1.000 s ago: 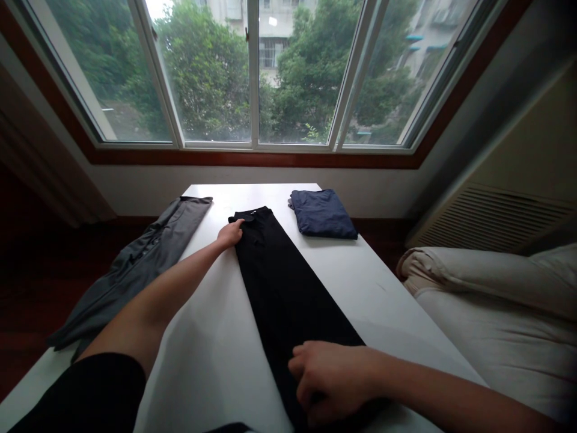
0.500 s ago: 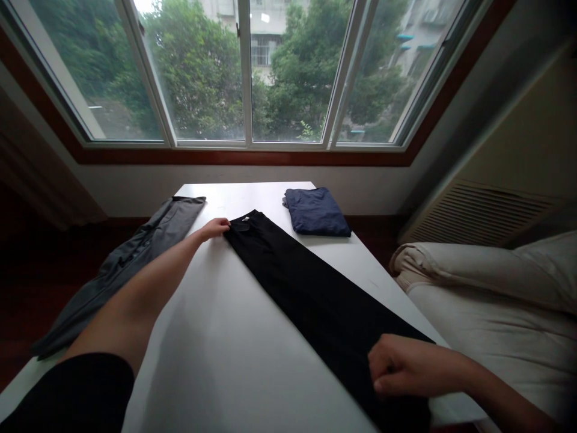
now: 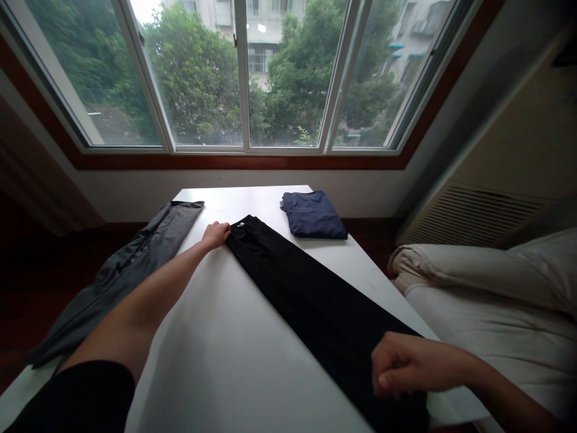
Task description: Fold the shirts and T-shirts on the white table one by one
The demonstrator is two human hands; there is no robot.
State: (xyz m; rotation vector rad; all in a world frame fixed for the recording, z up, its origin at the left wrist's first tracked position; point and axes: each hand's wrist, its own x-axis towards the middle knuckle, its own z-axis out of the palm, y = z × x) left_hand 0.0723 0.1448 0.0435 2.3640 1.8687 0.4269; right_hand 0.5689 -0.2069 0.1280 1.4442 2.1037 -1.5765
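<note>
Black trousers (image 3: 306, 288) lie lengthwise across the white table (image 3: 216, 349), folded into one long strip. Their waistband, with a small pale label, points towards the window. My left hand (image 3: 217, 233) reaches far forward and pinches the left corner of that waistband. At the near end, my right hand (image 3: 408, 364) is over the lower leg part with its fingers curled in. No cloth shows bunched up in it, though its fingertips are partly hidden. The hem end runs down to the bottom edge of the view.
A folded navy garment (image 3: 314, 214) lies at the table's far right corner. Grey trousers (image 3: 135, 258) are stretched along the left edge, partly behind my left arm. Right of the table stands a cream padded sofa (image 3: 473, 300). A window (image 3: 283, 90) is beyond the far end.
My left hand still pinches the waistband, its fingers slightly further over the corner. My right hand has barely shifted. The whole view has tilted a little.
</note>
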